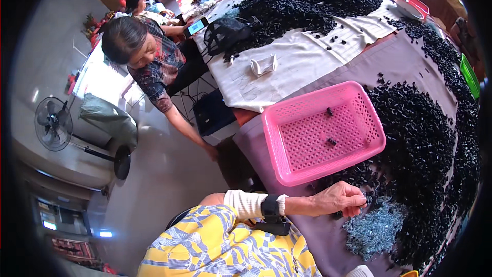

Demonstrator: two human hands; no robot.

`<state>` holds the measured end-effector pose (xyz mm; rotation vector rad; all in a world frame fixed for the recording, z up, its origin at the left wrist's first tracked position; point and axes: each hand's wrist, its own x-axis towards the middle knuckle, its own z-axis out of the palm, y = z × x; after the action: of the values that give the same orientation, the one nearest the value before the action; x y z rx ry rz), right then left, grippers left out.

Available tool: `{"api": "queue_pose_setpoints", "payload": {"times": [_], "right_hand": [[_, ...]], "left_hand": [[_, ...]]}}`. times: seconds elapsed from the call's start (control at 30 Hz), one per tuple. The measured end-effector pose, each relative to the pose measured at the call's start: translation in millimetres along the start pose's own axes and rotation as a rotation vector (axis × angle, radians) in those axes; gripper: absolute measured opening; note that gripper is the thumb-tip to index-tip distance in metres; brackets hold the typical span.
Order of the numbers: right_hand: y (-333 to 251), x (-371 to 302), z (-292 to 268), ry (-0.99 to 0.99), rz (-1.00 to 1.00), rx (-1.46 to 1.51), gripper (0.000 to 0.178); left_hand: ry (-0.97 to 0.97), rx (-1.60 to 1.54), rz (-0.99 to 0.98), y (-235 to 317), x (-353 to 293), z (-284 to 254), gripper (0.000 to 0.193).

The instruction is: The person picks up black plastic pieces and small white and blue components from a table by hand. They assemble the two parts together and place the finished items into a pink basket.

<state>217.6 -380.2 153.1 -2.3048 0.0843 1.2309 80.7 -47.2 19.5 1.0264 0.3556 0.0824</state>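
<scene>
My left hand reaches in from the lower edge over the table, its thumb and fingers pinched together. At the fingertips is what looks like a small black part, partly covered by the fingers. Right beside and below that hand lies a heap of small clear bluish pieces. A large heap of small black parts spreads to the right of it. Beyond my hand a pink perforated plastic basket holds two small black clusters. A whitish cuff shows at the lower edge, but my right hand is out of view.
Another big black heap covers the far table, near a black mesh bag and a white cloth piece. A person at the left reaches down beside the table. A fan stands further left; a green basket sits far right.
</scene>
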Motion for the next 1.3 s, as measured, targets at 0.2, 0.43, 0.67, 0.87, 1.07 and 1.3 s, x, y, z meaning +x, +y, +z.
{"api": "queue_pose_setpoints", "payload": {"times": [0.2, 0.43, 0.67, 0.87, 1.07, 1.3], "right_hand": [[-35.5, 1.4, 22.2, 0.036, 0.067, -0.083, 0.039], [-153.0, 57.0, 164.9, 0.234, -1.553, -0.312, 0.022], [-148.7, 59.3, 180.0, 0.482, -1.468, -0.258, 0.036], [-145.8, 70.5, 180.1, 0.486, -1.467, -0.352, 0.037], [-136.5, 78.7, 183.8, 0.557, -1.516, -0.371, 0.038], [-130.1, 93.1, 175.6, 0.641, -1.481, -0.332, 0.037]], "left_hand": [[0.029, -0.058, 0.111, 5.9, -15.3, -5.2, 0.036], [0.025, -0.093, 0.167, 8.5, -27.6, -10.2, 0.036], [0.033, -0.131, 0.116, 7.7, -32.2, -16.2, 0.034], [0.081, -0.094, 0.152, 3.2, -27.9, -7.7, 0.03], [0.009, -0.102, 0.096, 1.4, -24.0, -7.1, 0.03], [-0.016, -0.169, -0.016, 1.2, -7.7, 3.1, 0.029]]}}
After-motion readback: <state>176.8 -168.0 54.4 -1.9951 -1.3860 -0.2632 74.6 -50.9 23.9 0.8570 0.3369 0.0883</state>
